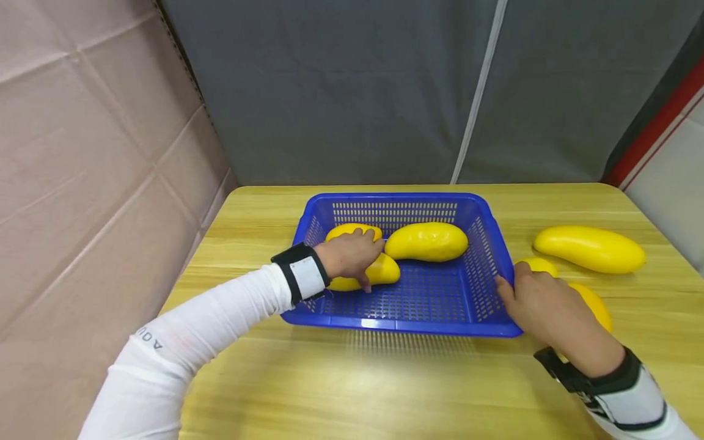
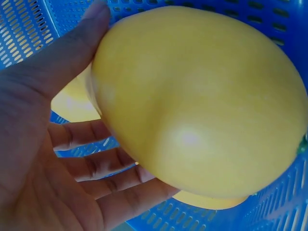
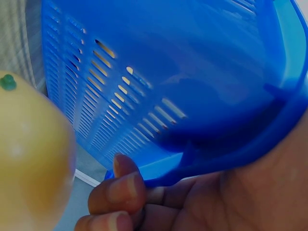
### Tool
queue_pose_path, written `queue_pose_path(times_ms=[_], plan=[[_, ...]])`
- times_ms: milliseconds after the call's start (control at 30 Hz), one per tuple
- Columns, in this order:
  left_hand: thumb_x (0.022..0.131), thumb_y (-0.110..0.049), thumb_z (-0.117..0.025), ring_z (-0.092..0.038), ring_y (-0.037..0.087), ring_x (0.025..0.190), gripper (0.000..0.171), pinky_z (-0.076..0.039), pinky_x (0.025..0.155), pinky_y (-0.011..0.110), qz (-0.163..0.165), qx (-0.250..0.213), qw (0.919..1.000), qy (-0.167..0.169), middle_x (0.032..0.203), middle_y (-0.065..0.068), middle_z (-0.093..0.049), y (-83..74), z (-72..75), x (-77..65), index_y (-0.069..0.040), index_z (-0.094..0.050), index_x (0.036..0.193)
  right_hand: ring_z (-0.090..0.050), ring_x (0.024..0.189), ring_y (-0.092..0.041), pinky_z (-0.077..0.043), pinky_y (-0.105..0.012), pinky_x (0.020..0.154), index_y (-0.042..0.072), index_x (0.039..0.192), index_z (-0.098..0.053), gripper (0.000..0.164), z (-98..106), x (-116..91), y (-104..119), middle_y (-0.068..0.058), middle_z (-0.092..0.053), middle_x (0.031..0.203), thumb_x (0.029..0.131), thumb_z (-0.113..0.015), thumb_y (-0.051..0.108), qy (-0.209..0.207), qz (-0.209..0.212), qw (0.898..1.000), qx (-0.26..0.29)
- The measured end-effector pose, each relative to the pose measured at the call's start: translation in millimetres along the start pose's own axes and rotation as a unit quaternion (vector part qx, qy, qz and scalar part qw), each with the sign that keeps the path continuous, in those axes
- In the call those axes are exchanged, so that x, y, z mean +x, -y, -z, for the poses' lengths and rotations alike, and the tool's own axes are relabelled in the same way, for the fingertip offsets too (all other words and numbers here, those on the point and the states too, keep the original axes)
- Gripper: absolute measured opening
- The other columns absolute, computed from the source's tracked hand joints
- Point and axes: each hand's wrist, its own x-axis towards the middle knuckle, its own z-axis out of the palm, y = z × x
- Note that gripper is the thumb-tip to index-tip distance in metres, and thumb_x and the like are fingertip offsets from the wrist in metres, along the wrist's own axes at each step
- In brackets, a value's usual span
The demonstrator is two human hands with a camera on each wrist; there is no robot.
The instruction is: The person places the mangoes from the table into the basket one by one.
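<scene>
1. White fabric sleeves point(image 1: 165, 354), one on each forearm, with black wrist straps point(image 1: 302, 269).
2. Right hand point(image 1: 561, 315), one: I record it grasping the right-hand rim of a blue basket point(image 1: 429, 327) toward the near corner, thumb to the inside, fingers curled beneath the lip.
3. Near loose fruit point(image 1: 596, 305), yellow, smooth: lies outside the basket, at the right hand's outer side, partly hidden by it.
4. Left hand point(image 1: 352, 253), one: reaches into the basket; my left wrist view gives thumb and fingers spread round a yellow fruit, which I take for the front-left fruit point(image 1: 385, 270). How firm the grasp is, I cannot tell.
5. Small-showing fruit point(image 1: 539, 265), yellow: just past the right hand's knuckles, mostly covered.
6. Right-hand basket fruit point(image 1: 426, 241), whole in sight: beside the left hand's fingertips, well apart from the right hand.
7. Rear-left fruit point(image 1: 346, 228): inside, just beyond the left hand and partly under it.
8. Far loose fruit point(image 1: 588, 249): on the wooden table point(image 1: 308, 379), beyond the right hand and clear of it.
9. Tally: three inside, three outside. If this is filling, I judge it half done, three left.
10. Grey sheet point(image 1: 341, 91), backdrop.
</scene>
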Motion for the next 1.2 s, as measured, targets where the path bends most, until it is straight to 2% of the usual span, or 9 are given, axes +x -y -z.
queue_pose_path(times_ms=[233, 533, 867, 1200], plan=[[0.071, -0.053, -0.078, -0.052, 0.034, 0.111, 0.097, -0.047, 0.09, 0.041, 0.015, -0.03, 0.999, 0.028, 0.133, 0.017, -0.048, 2.7, 5.2, -4.3, -0.009, -0.036, 0.146, -0.049, 0.056, -0.027, -0.041, -0.034, 0.045, -0.018, 0.105, -0.045, 0.052, 1, -1, 0, -0.015, -0.048, 0.069, 0.1, -0.042, 0.034, -0.002, 0.002, 1.0, 0.005], [0.069, -0.047, -0.083, -0.051, 0.032, 0.113, 0.094, -0.045, 0.093, 0.041, 0.023, -0.033, 0.9975, 0.058, 0.134, 0.014, -0.048, 5.3, 10.3, -11.9, -0.012, -0.038, 0.144, -0.048, 0.055, -0.026, -0.04, -0.033, 0.044, -0.018, 0.103, -0.045, 0.051, -1, -1, 0, -0.014, -0.047, 0.068, 0.1, -0.042, 0.033, -0.006, 0.003, 1.0, 0.006], [0.07, -0.038, -0.085, -0.048, 0.036, 0.116, 0.086, -0.048, 0.089, 0.042, 0.015, -0.025, 0.9988, 0.039, 0.135, 0.016, -0.044, 4.9, 7.5, -11.6, -0.012, -0.042, 0.139, -0.048, 0.055, -0.027, -0.04, -0.034, 0.044, -0.018, 0.101, -0.045, 0.051, -1, -1, 0, -0.015, -0.047, 0.068, 0.1, -0.041, 0.033, -0.007, 0.002, 1.0, 0.003], [0.074, -0.039, -0.082, -0.043, 0.039, 0.122, 0.091, -0.046, 0.093, 0.043, 0.018, -0.027, 0.9982, 0.052, 0.141, 0.017, -0.038, 6.0, 8.3, -13.2, -0.013, -0.034, 0.146, -0.048, 0.054, -0.025, -0.039, -0.032, 0.044, -0.019, 0.104, -0.044, 0.053, 0, -2, -1, -0.014, -0.046, 0.067, 0.101, -0.041, 0.034, -0.001, 0.002, 1.0, 0.003]])
